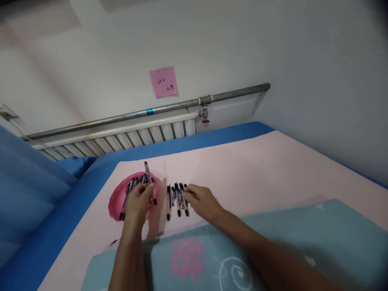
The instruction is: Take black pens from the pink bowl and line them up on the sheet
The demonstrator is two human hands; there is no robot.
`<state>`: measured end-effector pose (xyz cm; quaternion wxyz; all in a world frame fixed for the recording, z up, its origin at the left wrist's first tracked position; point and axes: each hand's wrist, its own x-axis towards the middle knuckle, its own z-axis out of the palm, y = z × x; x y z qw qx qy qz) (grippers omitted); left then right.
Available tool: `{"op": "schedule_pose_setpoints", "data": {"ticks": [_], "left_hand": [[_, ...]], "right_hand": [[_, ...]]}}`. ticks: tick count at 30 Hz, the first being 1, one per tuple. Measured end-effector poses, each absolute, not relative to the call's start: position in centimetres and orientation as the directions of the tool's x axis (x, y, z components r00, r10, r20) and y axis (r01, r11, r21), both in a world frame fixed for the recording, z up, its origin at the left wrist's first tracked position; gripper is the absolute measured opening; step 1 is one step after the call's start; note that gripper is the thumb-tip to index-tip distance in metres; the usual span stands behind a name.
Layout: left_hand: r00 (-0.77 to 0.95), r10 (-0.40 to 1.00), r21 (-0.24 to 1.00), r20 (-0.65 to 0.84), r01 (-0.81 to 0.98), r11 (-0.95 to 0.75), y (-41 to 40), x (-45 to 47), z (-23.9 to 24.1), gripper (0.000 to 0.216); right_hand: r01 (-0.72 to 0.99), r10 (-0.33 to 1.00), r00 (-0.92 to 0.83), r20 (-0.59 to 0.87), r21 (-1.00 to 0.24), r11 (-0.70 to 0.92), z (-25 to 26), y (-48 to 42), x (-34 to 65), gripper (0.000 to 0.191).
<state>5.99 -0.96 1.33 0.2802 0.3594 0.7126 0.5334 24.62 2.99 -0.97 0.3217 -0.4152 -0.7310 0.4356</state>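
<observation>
My left hand [140,202] is closed on a clear-barrelled pen [148,173] with black ends, held tilted at the right rim of a pink bowl [112,204]. Several similar pens [133,184] lie in that bowl, partly hidden by the hand. To the right, a loose row of pens and pen parts [177,198] with black ends and small yellow bits rests on the pale pink sheet. At the right end of this row is my right hand [200,199], its thumb and fingers pinched together; whatever is between them is too small to make out.
A thin dark-tipped piece, perhaps a refill [114,241], lies left of my left forearm. Nearest me is a teal patterned cloth [212,250]. Behind the blue edge [182,144] stand a white radiator [145,135] and a metal pipe [121,118]. A blue curtain [27,194] hangs at left.
</observation>
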Motion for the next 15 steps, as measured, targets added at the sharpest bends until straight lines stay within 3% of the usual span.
{"op": "schedule_pose_setpoints", "data": {"ticks": [6, 15], "left_hand": [[-0.186, 0.972, 0.975, -0.141, -0.194, 0.104, -0.7, 10.8, 0.8, 0.025], [-0.404, 0.904, 0.914, -0.143, -0.405, -0.037, -0.1, 8.2, 1.1, 0.035]], "right_hand": [[0.091, 0.854, -0.519, 0.035, -0.991, 0.096, -0.2, 1.7, 24.1, 0.010], [0.178, 0.746, -0.651, -0.140, -0.984, -0.029, -0.2, 1.6, 24.8, 0.010]]}}
